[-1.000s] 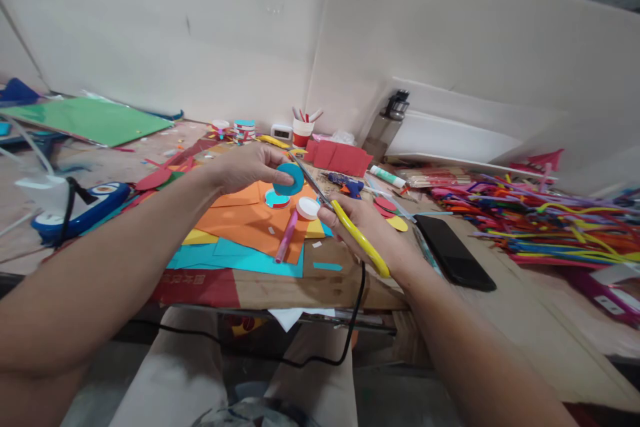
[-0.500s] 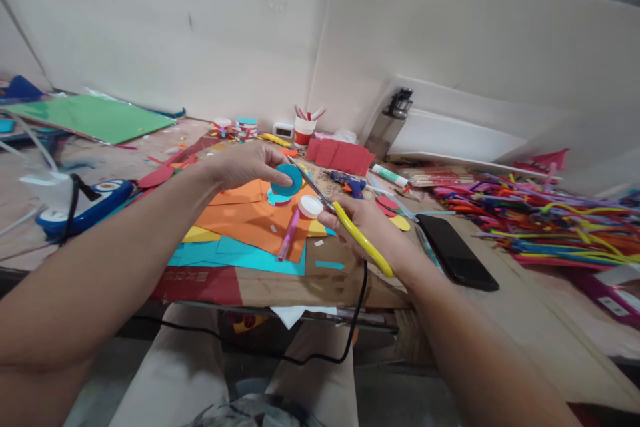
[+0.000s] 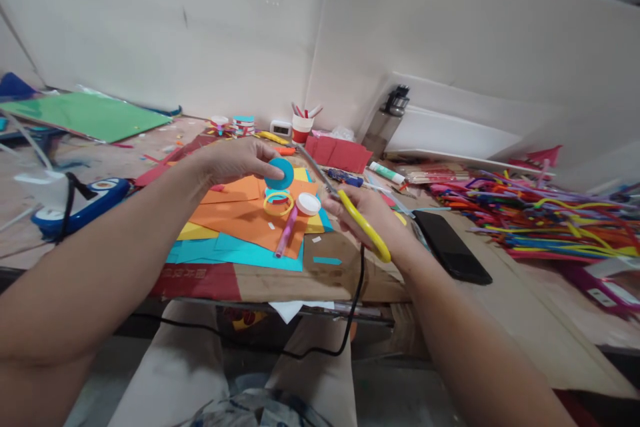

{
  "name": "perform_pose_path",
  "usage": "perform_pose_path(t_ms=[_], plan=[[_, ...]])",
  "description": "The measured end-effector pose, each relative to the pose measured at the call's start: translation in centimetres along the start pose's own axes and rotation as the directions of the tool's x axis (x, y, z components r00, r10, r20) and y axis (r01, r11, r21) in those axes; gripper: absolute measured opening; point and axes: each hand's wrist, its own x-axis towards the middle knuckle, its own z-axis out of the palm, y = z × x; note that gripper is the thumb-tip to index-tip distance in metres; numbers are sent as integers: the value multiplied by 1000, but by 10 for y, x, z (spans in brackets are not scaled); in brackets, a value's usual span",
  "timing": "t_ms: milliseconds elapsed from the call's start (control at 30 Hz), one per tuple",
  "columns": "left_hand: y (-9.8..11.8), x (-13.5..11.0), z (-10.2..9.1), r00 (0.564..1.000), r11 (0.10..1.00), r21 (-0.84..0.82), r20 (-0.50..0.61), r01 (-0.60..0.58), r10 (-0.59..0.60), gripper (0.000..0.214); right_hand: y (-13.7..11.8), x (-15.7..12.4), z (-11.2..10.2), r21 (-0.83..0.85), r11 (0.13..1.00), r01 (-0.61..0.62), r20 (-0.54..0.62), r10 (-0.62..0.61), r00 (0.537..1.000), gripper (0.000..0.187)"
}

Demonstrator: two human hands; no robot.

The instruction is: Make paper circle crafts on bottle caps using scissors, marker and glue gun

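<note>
My left hand [image 3: 245, 163] pinches a blue paper disc [image 3: 279, 174] between thumb and fingers above the orange sheets. In my right hand [image 3: 364, 212] is a pair of scissors [image 3: 361, 223] with yellow handles, its metal blades pointing up and left, apart from the disc. Just beneath the disc shows a thin yellow ring [image 3: 279, 204] and, behind it, a small blue-topped round piece partly hidden. A white round cap [image 3: 308, 203] and a pink-purple tube [image 3: 286, 235] lie on the orange paper [image 3: 240, 217].
Blue sheets [image 3: 235, 253] lie at the table's front edge. To the right are a black phone [image 3: 450, 247], a glue stick [image 3: 387, 172], a blue glue gun [image 3: 345, 178] and a heap of pipe cleaners [image 3: 540, 213]. A cup of pens [image 3: 302, 128] and a bottle [image 3: 383, 125] stand behind.
My left hand has moved slightly left and up with the disc. The scissor blades have moved away from the disc's edge. The yellow ring now shows below the disc.
</note>
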Motion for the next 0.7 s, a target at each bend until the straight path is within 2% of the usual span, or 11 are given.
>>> perform_pose_path(t_ms=[100, 200, 333, 500, 600, 633, 700], plan=[[-9, 7, -2, 994, 985, -166, -109, -39, 21, 9, 9, 7, -4, -76, 992, -104, -105, 96, 990, 49], [-18, 15, 0, 981, 953, -294, -193, -74, 17, 14, 19, 15, -5, -370, 914, -169, -180, 108, 978, 43], [-24, 22, 11, 973, 914, -393, -230, -104, 11, 24, 26, 19, 0, -565, 776, -281, -174, 220, 960, 37], [-22, 22, 22, 976, 888, -457, -210, -53, -50, 31, 22, 13, 4, -664, 703, -256, -92, 263, 960, 36], [-22, 21, 24, 978, 889, -455, -201, -49, -48, 29, 14, 10, 3, -691, 698, -188, -127, 138, 982, 33], [-22, 21, 25, 978, 886, -459, -206, -60, -40, 29, 10, 10, 3, -659, 736, -158, -167, 61, 984, 30], [-22, 21, 28, 976, 879, -469, -215, -89, -16, 30, 2, 14, 5, -478, 876, -56, -244, -71, 967, 28]])
